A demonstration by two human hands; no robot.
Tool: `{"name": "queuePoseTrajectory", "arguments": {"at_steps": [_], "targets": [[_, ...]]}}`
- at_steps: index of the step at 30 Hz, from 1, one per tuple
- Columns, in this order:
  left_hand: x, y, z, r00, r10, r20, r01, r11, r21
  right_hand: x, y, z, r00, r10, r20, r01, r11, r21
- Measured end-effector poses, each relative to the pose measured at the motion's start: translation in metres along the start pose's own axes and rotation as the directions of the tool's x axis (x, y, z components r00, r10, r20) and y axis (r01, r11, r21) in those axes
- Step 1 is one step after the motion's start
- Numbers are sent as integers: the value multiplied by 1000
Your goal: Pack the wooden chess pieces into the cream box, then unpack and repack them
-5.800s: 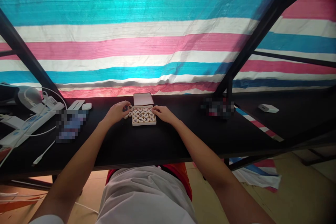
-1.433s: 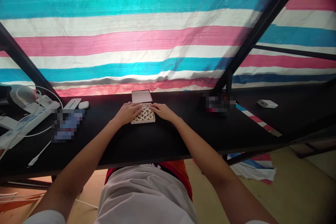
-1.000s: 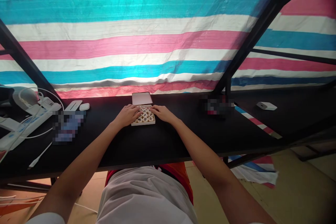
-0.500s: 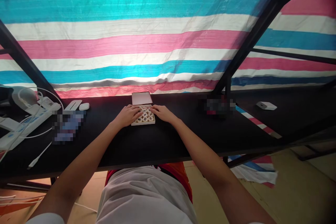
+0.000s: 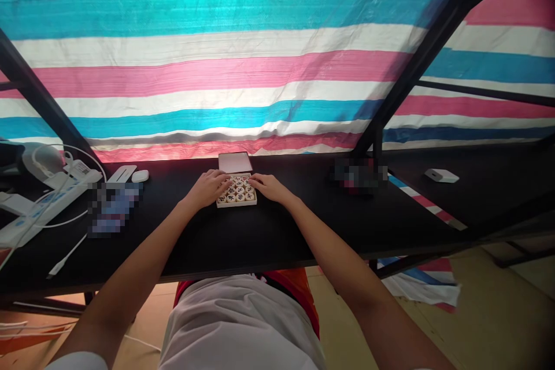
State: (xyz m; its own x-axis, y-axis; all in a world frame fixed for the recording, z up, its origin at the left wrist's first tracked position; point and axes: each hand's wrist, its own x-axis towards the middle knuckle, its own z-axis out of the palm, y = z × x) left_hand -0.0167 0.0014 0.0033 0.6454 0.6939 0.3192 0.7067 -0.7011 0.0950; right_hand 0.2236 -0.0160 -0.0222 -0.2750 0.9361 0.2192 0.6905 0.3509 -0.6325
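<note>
A small white box (image 5: 237,204) sits on the black desk, filled with rows of round Chinese chess pieces (image 5: 240,191) with dark characters on top. Its lid (image 5: 235,162) lies just behind it, pale inside with a dark rim. My left hand (image 5: 206,189) rests at the box's left side, fingers stretched over the left-hand pieces and covering some of them. At the right back corner is my right hand (image 5: 270,188), its fingers extended onto the edge and the nearest pieces. Neither hand has lifted a piece that I can see.
On the left stand a white power strip (image 5: 52,202) with cables, a white cable plug (image 5: 58,266), a small white case (image 5: 140,176) and a blurred-out item (image 5: 113,211). Another blurred dark object (image 5: 358,175) lies right. Beyond a desk gap is a white adapter (image 5: 441,176). Striped sheeting (image 5: 225,75) hangs behind.
My left hand has drawn slightly left and back, uncovering more of the pieces on the left. My right hand stays almost in place at the right corner.
</note>
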Motion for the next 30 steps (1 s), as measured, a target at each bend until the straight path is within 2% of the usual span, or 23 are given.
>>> {"name": "queuePoseTrajectory", "arguments": {"at_steps": [2,6,9,12,23,30], "targets": [[-3,-10,-7,998,-66,5,66,997,38,0,1,1,1000,-6,-1,6,1000,2],[-16,-37,-21,969,-190,160,184,982,52,0,3,1,1000,-14,2,14,1000,5],[-22,-49,-26,929,-218,299,226,974,9,0,3,1,1000,-5,5,5,1000,6],[-23,-49,-27,905,-226,361,241,970,2,0,3,0,1000,7,6,-7,1000,6],[-17,-24,-15,929,-251,272,239,968,78,0,4,1,1000,-9,2,9,1000,9],[-17,-21,-10,945,-238,226,222,970,96,0,3,0,1000,-6,2,6,1000,24]]}}
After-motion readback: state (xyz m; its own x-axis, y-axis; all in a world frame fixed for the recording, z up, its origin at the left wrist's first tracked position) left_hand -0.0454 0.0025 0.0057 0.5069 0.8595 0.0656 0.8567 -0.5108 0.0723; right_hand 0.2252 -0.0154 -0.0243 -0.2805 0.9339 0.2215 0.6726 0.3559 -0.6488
